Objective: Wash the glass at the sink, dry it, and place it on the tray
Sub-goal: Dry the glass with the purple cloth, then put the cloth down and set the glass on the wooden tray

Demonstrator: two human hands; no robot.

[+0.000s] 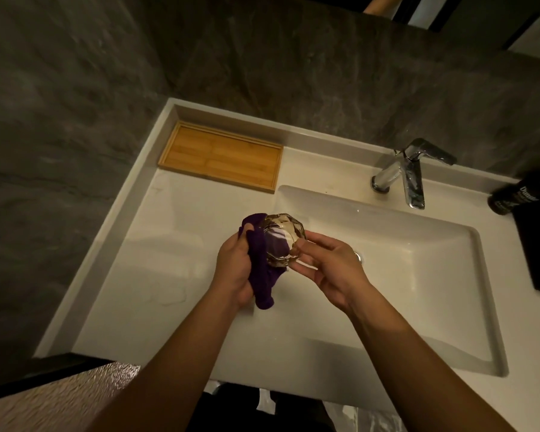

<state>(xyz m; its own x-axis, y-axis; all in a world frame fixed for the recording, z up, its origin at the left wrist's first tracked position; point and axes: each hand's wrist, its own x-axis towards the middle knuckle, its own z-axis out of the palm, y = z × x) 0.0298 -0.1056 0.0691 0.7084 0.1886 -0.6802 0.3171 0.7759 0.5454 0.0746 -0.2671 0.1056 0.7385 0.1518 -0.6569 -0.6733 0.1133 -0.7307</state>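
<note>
Head view: glass (pixel 283 241) held between left hand (pixel 235 269)'s cloth (pixel 262 269)-wrapped grip and right hand (pixel 331 269)'s fingertip grip.

Both my forearms are bare from the bottom edge up to the wrists, with no sleeve showing on either. My left hand (pixel 234 269) wears nothing. On my right hand (pixel 331 266) a thin, pale ring (pixel 357 255) sits on one finger. My fingernails are short and unpainted.
</note>
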